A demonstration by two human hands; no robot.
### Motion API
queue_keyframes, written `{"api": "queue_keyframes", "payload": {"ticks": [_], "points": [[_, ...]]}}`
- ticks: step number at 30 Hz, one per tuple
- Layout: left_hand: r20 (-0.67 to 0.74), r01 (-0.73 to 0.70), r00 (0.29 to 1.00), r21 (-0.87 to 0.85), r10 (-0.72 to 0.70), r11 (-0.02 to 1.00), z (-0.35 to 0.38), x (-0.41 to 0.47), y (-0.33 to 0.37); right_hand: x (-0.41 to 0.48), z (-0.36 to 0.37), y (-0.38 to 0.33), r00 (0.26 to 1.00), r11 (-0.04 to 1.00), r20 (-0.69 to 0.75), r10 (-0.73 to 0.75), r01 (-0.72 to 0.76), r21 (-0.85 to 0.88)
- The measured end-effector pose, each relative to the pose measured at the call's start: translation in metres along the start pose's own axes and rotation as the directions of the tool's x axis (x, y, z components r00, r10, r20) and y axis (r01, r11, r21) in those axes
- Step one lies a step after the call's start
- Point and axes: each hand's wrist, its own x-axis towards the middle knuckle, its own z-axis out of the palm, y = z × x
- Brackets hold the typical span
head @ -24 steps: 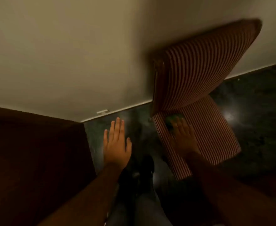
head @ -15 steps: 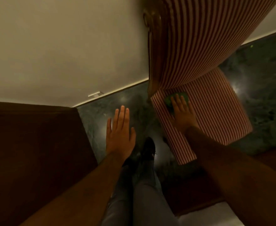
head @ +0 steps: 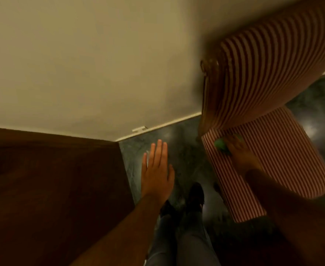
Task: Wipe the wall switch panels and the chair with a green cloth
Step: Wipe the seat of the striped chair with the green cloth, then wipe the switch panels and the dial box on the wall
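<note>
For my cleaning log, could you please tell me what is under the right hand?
The green cloth lies under the right hand, on the striped chair seat. Most of the cloth is covered by the hand.

A chair (head: 269, 89) upholstered in red-and-white stripes stands against a pale wall, its curved backrest edged by a dark wooden frame and its flat seat cushion (head: 284, 150) jutting out over a dark, glossy floor; a bright green cloth (head: 221, 144), bunched and blurred, lies pressed on the seat near its rear left corner, just below the backrest
</note>
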Motion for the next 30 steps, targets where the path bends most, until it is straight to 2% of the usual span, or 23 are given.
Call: {"api": "queue_keyframes", "payload": {"ticks": [2, 4, 6, 8, 10, 12, 13, 15, 18, 21, 24, 27, 30], "points": [[-0.048, 0.013, 0.999, 0.002, -0.013, 1.0, -0.023, -0.004, 0.0, -0.01, -0.009, -0.024, 0.948, 0.966, -0.186, -0.258, 0.254, -0.044], [-0.104, 0.021, 0.994, 0.016, -0.019, 1.0, -0.054, -0.008, -0.007, -0.017, -0.019, -0.053, 0.885, 0.916, -0.238, -0.401, 0.388, -0.099], [-0.115, 0.057, 0.992, 0.058, -0.05, 0.997, -0.08, -0.014, -0.012, -0.027, -0.022, -0.076, 0.893, 0.914, -0.195, -0.406, 0.393, -0.103], [-0.118, 0.106, 0.988, 0.065, -0.098, 0.992, -0.118, -0.023, -0.017, -0.029, -0.039, -0.104, 0.865, 0.907, -0.273, -0.422, 0.395, -0.148], [-0.141, 0.121, 0.984, 0.093, -0.107, 0.988, -0.152, -0.026, -0.02, -0.021, -0.064, -0.14, 0.783, 0.858, -0.35, -0.514, 0.463, -0.225], [-0.196, 0.11, 0.977, 0.13, -0.083, 0.985, -0.189, -0.024, -0.025, -0.007, -0.098, -0.18, 0.663, 0.774, -0.404, -0.63, 0.496, -0.393], [-0.236, 0.107, 0.969, 0.141, -0.072, 0.984, -0.206, -0.021, -0.028, -0.003, -0.112, -0.197, 0.643, 0.755, -0.403, -0.651, 0.493, -0.432], [-0.306, 0.126, 0.948, 0.119, -0.085, 0.985, -0.246, -0.022, -0.033, 0.002, -0.143, -0.237, 0.664, 0.764, -0.38, -0.644, 0.534, -0.362], [-0.368, 0.15, 0.924, 0.109, -0.1, 0.983, -0.298, -0.024, -0.041, 0.006, -0.19, -0.285, 0.603, 0.744, -0.443, -0.664, 0.594, -0.307], [-0.421, 0.166, 0.902, 0.125, -0.1, 0.978, -0.34, -0.032, -0.051, 0.008, -0.238, -0.333, 0.553, 0.71, -0.452, -0.699, 0.608, -0.355], [-0.482, 0.179, 0.87, 0.115, -0.102, 0.977, -0.377, -0.04, -0.056, 0.007, -0.276, -0.375, 0.597, 0.774, -0.508, -0.621, 0.569, -0.276], [-0.621, 0.183, 0.78, 0.107, -0.078, 0.977, -0.409, -0.042, -0.056, -0.004, -0.299, -0.401, 0.64, 0.821, -0.569, -0.516, 0.559, -0.116], [-0.756, 0.159, 0.654, 0.12, -0.014, 0.98, -0.438, -0.039, -0.058, -0.017, -0.323, -0.425, 0.587, 0.8, -0.636, -0.501, 0.595, -0.081]]}}
